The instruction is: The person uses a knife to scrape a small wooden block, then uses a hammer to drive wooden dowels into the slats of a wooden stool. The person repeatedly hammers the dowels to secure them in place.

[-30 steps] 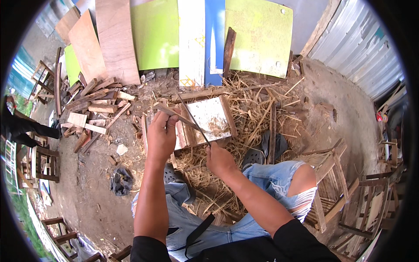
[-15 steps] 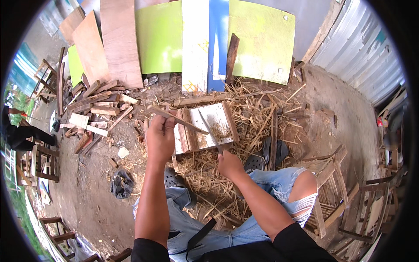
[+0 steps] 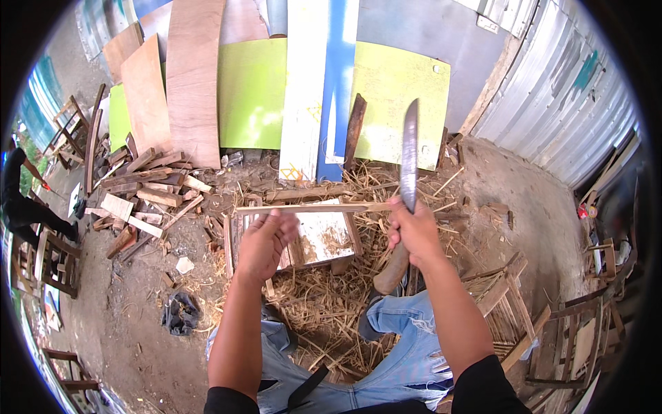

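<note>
The left hand (image 3: 265, 241) grips a thin stick (image 3: 310, 207) level over the small bench (image 3: 324, 238). The right hand (image 3: 414, 231) is clenched around a long knife (image 3: 409, 155), blade raised, edge meeting the stick's end, seemingly for shaving it.

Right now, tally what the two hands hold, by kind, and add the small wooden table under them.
Long knife, in the right hand: 1
Thin wooden strip, in the left hand: 1
Small wooden table: 1
Total: 3
</note>
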`<state>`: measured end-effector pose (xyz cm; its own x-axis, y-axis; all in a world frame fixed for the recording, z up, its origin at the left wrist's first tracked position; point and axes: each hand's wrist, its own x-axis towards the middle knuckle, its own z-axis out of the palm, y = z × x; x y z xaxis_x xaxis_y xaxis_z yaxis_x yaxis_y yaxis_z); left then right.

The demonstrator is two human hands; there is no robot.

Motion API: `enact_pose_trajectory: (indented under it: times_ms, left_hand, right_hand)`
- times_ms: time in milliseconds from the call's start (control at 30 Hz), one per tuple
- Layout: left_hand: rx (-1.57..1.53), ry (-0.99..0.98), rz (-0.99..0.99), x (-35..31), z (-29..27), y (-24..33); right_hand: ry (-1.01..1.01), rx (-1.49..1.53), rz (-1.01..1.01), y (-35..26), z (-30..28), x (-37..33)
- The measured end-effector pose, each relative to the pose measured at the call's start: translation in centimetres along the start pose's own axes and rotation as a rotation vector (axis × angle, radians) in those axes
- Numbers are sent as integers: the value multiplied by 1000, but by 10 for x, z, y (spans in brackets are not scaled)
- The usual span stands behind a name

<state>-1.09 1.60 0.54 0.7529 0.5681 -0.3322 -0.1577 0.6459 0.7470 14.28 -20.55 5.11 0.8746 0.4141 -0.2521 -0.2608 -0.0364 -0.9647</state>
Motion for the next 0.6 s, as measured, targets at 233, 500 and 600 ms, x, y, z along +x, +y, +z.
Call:
enact_pose_trajectory:
  times_ms: [233,500,600]
  left_hand:
    - [1040,-207,479,-25,14,-4]
    - [1475,-340,895,-7,45,-23]
    - [1088,-191,757,-4,49,-32]
  right_hand:
    - [109,-12,-237,-17,-18,-3]
    - [-115,-48,-279,-22,8,-17]
    - [-144,-20,-336,-26,13,-22]
